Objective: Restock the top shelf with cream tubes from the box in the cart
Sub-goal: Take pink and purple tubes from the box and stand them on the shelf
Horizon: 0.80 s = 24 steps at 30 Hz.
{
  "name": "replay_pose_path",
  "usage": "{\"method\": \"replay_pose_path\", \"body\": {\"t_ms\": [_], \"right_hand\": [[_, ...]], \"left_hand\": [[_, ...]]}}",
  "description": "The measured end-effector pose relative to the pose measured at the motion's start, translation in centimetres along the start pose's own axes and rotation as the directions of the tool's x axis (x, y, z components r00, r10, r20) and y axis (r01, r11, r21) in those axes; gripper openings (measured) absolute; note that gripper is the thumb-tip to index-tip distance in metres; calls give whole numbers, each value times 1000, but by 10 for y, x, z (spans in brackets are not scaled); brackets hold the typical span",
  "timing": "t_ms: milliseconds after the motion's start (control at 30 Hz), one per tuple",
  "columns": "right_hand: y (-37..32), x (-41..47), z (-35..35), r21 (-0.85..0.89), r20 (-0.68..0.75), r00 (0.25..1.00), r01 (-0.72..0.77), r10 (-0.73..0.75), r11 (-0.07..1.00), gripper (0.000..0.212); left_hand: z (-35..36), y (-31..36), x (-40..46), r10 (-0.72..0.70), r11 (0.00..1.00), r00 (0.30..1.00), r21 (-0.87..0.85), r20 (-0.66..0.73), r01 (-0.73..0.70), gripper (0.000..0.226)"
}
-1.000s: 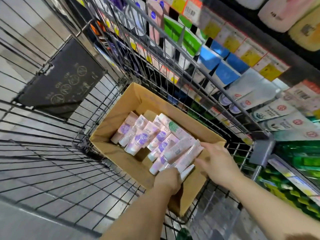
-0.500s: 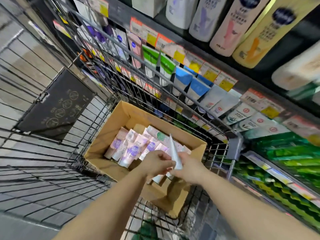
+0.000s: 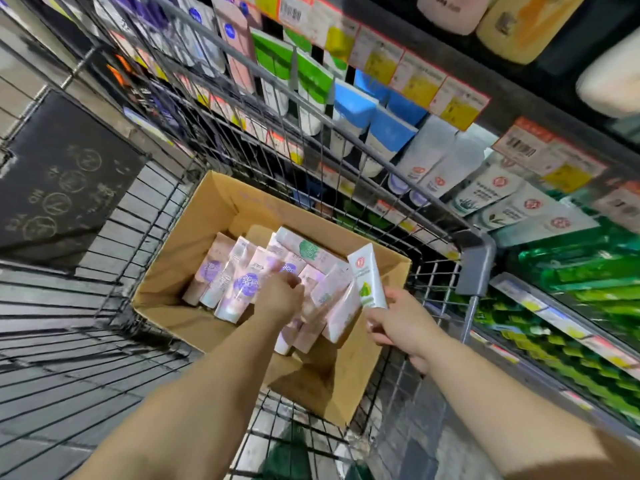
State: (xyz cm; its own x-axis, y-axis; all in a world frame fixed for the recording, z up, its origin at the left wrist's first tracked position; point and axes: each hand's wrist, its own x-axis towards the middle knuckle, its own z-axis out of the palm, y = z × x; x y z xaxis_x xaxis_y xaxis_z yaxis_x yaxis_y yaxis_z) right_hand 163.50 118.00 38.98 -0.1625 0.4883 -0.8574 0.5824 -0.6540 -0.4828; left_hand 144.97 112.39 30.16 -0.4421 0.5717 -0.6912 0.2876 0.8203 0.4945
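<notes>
The right hand (image 3: 398, 323), at lower right of centre, pinches the lower end of a white cream tube (image 3: 367, 276) with a red round emblem and green print, holding it upright just above the near right corner of the cardboard box (image 3: 180, 258). The left hand (image 3: 282, 296) reaches into the middle of the box with fingers curled down among the tubes; it is blurred, and I cannot tell whether it has closed on one. Under and around it lie the remaining tubes (image 3: 239, 289), pale pink with purple round labels whose lettering is too smeared to read, plus one long whitish pack with a green mark at the back. The box sits in the wire cart (image 3: 391, 157), which fills the centre and left of the frame. By my reading the restock is barely begun or mid-way: one tube is out, many are left in the box, and none is seen going onto a shelf. At upper right, beyond the cart's rim, shelf tubes in green, blue and white hang beneath yellow and red price tags (image 3: 419, 88); a barcode shows, yet no price or brand is legible. A dark panel (image 3: 62, 181) at the left carries chalky circled marks I cannot make out.
</notes>
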Motion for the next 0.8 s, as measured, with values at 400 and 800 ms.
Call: {"method": "replay_pose_path", "body": {"t_ms": [400,800], "right_hand": [[8,29,-1,105,82,996,33,-41,994,43],[-3,16,-3,90,96,995,1,-9,996,37]], "left_hand": [[11,37,56,-344,739,939,-625,-31,250,24],[-14,34,36,-255,723,966,-672,-45,160,56]]}}
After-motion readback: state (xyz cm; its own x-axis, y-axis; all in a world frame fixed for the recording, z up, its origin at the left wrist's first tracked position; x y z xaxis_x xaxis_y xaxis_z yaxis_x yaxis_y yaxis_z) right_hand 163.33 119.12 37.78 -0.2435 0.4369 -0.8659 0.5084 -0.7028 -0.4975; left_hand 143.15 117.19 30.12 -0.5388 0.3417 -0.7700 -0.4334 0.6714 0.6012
